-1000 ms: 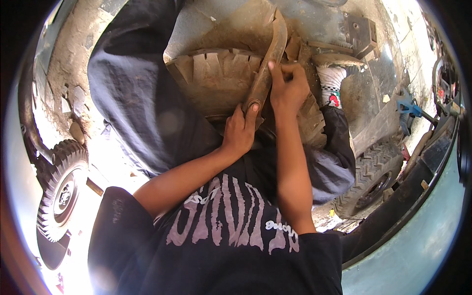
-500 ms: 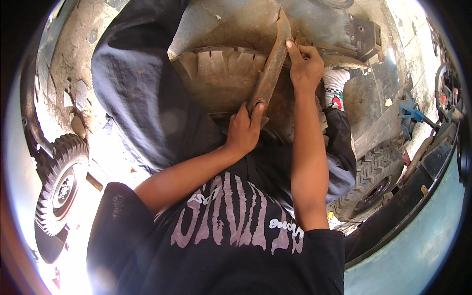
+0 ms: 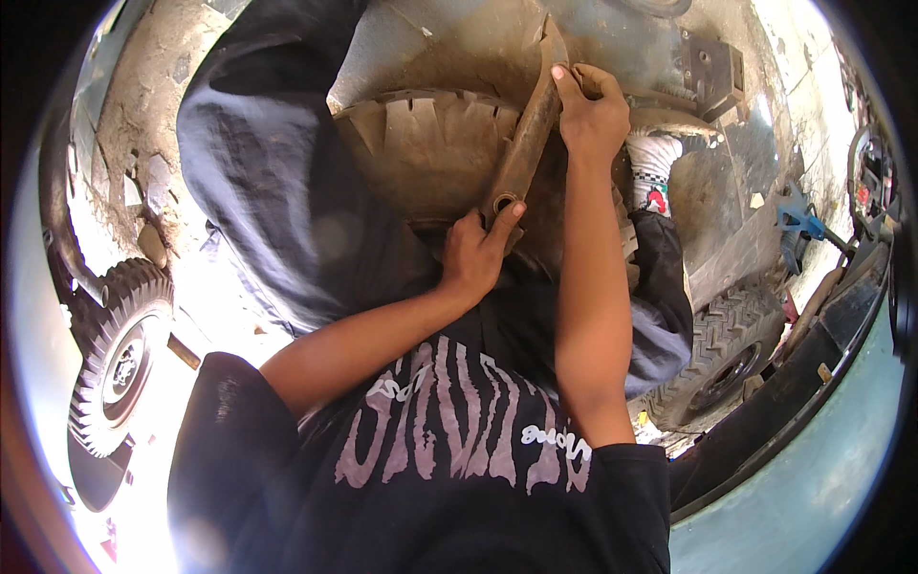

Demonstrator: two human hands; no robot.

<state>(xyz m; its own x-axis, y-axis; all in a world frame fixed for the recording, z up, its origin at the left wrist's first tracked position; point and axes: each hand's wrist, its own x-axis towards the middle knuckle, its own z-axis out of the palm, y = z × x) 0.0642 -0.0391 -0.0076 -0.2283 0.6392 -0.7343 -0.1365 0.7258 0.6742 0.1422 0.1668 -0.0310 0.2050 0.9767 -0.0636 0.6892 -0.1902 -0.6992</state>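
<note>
A long, rusty metal bar (image 3: 528, 143) slants up and away over a worn tyre (image 3: 430, 143) between my legs. Its near end has a round, ring-edged hole, and the far end narrows to a point. My left hand (image 3: 478, 251) is closed around the near end, with the thumb lying just beside the hole. Farther along, my right hand (image 3: 593, 113) pinches the bar's right edge, its thumb pressed on the upper face and the other fingers curled. The undersides of both grips are hidden.
A heavy metal block (image 3: 712, 72) lies at the far right. A blue tool-like item (image 3: 798, 220) is on the right near a treaded wheel (image 3: 727, 359). Another wheel (image 3: 122, 359) stands at the left. A socked foot (image 3: 653, 172) is beside the tyre.
My right hand has slid slightly farther up the bar. The bar has turned a little, showing more of the hole at its near end, where the left hand still grips.
</note>
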